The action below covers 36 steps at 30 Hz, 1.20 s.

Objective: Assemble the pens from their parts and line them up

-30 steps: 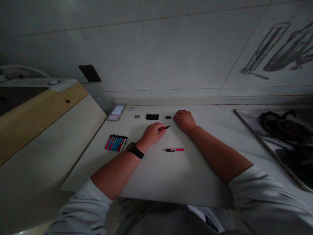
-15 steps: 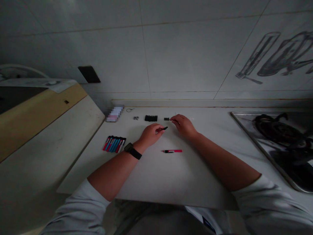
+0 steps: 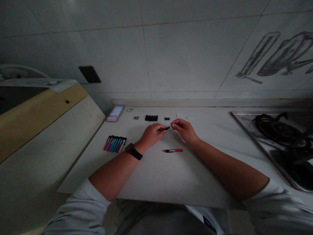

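My left hand [image 3: 153, 134] pinches a small black pen part [image 3: 167, 128], held just above the counter. Close by on the right, the fingertips of my right hand [image 3: 185, 130] are pressed together at the end of that part; whatever they grip is too small to make out. Below the hands lies a red pen barrel [image 3: 175, 150] with a black collar and a tip pointing left. Behind the hands sit a row of black caps [image 3: 151, 118], a little group of dark pieces [image 3: 167, 118], thin white sticks [image 3: 179, 116] and tiny pale pieces [image 3: 190, 118].
Assembled pens [image 3: 114, 144] in red, blue and white lie side by side at left. Small springs [image 3: 136, 117], a ring [image 3: 129, 110] and a blurred-out phone [image 3: 115, 113] are farther back. A gas stove [image 3: 281, 130] borders the right; a pale panel [image 3: 49, 130] the left.
My right hand has moved from the dark pieces down and towards me, to the tip of the black part in my left hand. The left hand has barely shifted.
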Available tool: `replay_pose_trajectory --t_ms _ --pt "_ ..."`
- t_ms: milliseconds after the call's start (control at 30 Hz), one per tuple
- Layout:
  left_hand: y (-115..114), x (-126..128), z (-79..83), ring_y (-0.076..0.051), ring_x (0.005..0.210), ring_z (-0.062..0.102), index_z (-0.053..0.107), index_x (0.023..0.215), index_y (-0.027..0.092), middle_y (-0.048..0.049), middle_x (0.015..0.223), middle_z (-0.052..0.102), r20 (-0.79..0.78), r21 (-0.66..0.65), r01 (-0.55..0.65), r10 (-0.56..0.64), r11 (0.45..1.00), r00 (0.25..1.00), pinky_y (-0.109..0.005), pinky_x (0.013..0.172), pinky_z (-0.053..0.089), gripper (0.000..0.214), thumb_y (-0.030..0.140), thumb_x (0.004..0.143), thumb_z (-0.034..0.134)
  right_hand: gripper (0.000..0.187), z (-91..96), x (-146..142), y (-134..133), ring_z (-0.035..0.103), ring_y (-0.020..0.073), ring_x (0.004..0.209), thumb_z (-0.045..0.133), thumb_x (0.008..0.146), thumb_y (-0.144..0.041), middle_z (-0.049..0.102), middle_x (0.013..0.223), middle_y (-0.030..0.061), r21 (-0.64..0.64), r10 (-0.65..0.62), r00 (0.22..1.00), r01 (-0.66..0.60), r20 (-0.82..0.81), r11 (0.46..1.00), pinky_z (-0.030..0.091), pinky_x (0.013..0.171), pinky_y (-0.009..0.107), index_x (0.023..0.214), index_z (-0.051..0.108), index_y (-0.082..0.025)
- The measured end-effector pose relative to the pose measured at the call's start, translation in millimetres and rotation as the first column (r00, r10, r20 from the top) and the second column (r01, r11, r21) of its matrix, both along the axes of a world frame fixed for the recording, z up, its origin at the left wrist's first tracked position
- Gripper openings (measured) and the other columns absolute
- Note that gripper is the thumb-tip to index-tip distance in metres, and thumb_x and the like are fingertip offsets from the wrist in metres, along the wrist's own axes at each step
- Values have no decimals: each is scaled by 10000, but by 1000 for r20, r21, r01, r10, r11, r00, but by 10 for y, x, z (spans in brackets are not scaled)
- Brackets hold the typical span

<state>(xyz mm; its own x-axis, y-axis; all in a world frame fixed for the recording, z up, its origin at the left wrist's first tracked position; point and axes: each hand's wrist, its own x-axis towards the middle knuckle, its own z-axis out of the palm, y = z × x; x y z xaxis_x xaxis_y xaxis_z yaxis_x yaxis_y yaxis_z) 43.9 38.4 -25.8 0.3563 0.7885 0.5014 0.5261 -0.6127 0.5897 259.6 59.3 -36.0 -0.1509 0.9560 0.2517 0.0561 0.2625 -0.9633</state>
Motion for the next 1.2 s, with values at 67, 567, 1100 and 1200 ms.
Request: replay_pose_trajectory --t_ms 67,567,1100,1200 --pt "-1 1 1 -177 884 688 729 985 200 -38 952 741 -1 2 0 0 1000 1000 -333 829 545 59 226 931 725 274 -3 4 6 608 165 786 754 800 -470 692 844 11 -6 -1 1000 1 -2 1000 480 781 321 897 709 -218" --pt "-5 6 0 -175 864 698 721 1005 202 -39 942 746 6 5 -9 9 1000 1000 -336 826 560 86 232 925 732 256 22 9 -29 692 202 869 713 856 -462 763 925 53 74 24 991 -34 130 997 525 852 360 932 761 -222" --pt "-4 8 12 -187 880 724 713 1022 201 -43 958 767 49 -58 -30 33 998 998 -344 847 579 103 214 919 716 313 511 183 -47 693 217 937 610 978 -453 755 1083 82 397 -133 924 -23 359 917 574 838 364 1169 780 -274" --pt "1 -5 11 -186 878 706 715 1007 191 -47 944 742 18 -13 -39 39 999 999 -355 859 567 99 209 911 730 316 687 440 124 699 215 902 625 959 -441 763 1099 93 421 -325 880 163 348 892 568 836 365 1140 778 -233"
